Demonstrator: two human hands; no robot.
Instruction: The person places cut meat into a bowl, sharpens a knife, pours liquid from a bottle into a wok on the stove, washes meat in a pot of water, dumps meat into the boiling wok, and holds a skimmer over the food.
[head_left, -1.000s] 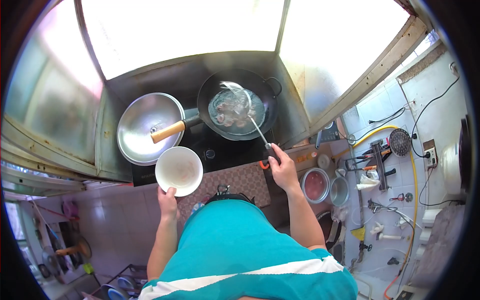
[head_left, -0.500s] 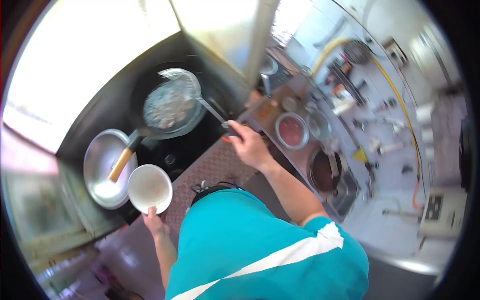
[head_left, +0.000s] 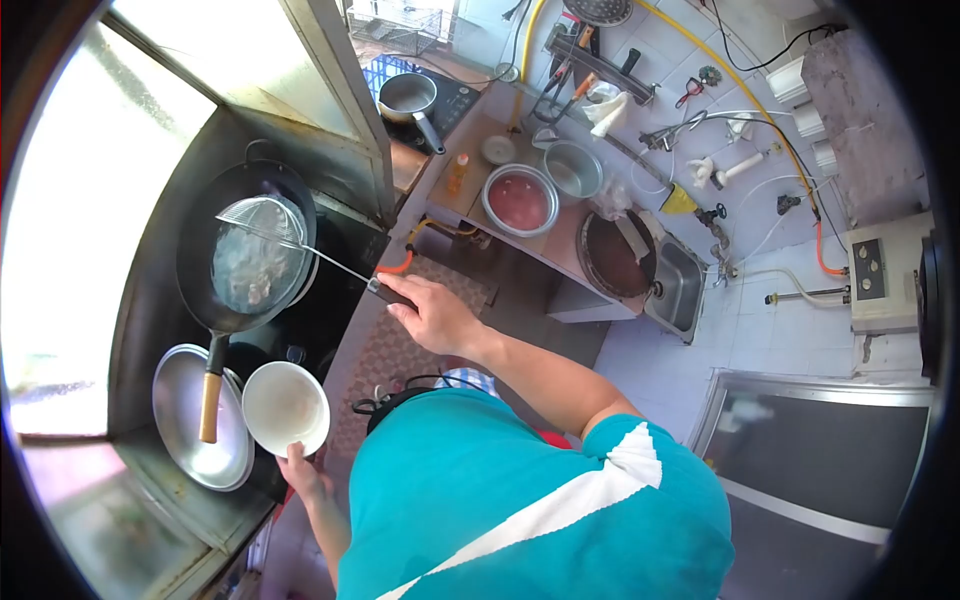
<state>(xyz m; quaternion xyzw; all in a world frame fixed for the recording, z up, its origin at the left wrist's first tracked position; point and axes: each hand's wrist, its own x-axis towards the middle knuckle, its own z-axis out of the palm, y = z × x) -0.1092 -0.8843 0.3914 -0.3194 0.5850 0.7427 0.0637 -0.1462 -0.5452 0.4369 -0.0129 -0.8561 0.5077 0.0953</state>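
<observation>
My right hand (head_left: 432, 312) is wrapped round the handle of a wire skimmer (head_left: 262, 215). The skimmer's mesh head is over the wok (head_left: 198, 290), above cloudy liquid with pale pieces of food (head_left: 258, 275) in it. Whether the mesh touches the liquid, I cannot tell. In my left hand (head_left: 303, 472) is a white bowl (head_left: 285, 405), gripped at its near rim and tilted, with its inside facing up; a faint brownish patch shows at its bottom. Beside the bowl lies a shiny metal basin (head_left: 180, 400), partly under the wok's wooden handle (head_left: 210, 408).
On the counter to the right stand a tub of pink-red contents (head_left: 520, 198), a metal pot (head_left: 573, 170) and a large round dark pan (head_left: 600, 262) beside the sink (head_left: 683, 290). A saucepan (head_left: 408, 96) sits on a far cooktop. An orange hose (head_left: 398, 264) runs below the counter.
The view has swung and sharpened, so the wok and counter sit further left. The skimmer stays over the wok in my right hand, its head now turned differently. My left hand still holds the bowl.
</observation>
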